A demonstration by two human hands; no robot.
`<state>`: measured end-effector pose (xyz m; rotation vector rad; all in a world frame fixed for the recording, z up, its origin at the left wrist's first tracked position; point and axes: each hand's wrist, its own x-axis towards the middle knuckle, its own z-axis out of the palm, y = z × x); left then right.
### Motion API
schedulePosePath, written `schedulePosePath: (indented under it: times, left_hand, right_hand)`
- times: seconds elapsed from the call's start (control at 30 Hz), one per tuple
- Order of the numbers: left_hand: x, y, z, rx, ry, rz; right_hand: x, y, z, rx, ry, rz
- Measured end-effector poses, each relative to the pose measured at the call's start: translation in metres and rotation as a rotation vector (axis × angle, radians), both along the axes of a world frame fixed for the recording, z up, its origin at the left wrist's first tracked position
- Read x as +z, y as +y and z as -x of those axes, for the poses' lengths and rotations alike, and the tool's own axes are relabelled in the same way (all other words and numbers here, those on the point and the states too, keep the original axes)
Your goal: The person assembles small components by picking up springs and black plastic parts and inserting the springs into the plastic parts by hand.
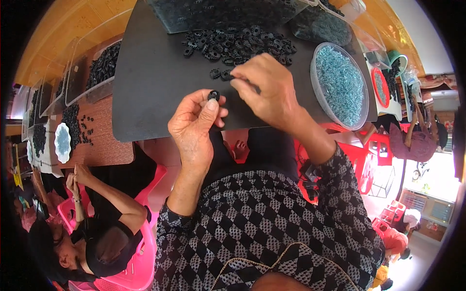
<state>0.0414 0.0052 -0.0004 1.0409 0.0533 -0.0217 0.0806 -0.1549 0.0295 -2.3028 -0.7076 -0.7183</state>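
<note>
My left hand (191, 121) is raised over the near edge of the dark table, its thumb and fingers pinching a small round black plastic part (213, 95) with a hole in it. My right hand (267, 87) reaches across the tabletop, slightly blurred. Its thumb and fingertips close at the edge of another black plastic part (226, 75), partly hidden by them. A similar loose part (214, 73) lies just left of it. Beyond both hands spreads a pile of the same black parts (238, 43).
A round clear tub (364, 92) of pale blue translucent pieces stands at the table's right. Behind the pile is a clear bin (174, 24) of black parts. At left, a person (111, 237) sits by a brown table (109, 140) with more bins. Red stools (352, 160) stand at right.
</note>
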Motion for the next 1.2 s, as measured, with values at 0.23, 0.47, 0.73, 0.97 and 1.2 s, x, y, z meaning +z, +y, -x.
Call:
schedulePosePath:
  times: [0.23,0.47,0.73,0.97,1.2]
  left_hand:
    - [-0.002,-0.008,-0.001,0.001,-0.047,-0.038]
    - [-0.001,-0.004,0.005,0.014,-0.045,-0.012]
    - [0.000,-0.005,0.008,-0.023,-0.070,0.025]
    - [0.004,-0.006,0.008,-0.057,-0.011,0.033]
    - [0.001,-0.007,0.011,-0.176,0.006,-0.032]
  right_hand:
    - [-0.011,0.014,0.028,-0.051,-0.146,0.163]
    - [-0.006,0.015,0.033,-0.009,0.013,-0.004]
    - [-0.006,0.008,0.036,0.013,0.122,-0.119]
    - [0.007,0.002,0.045,-0.027,0.421,-0.420]
    - [0.013,-0.002,0.043,0.074,0.611,-0.530]
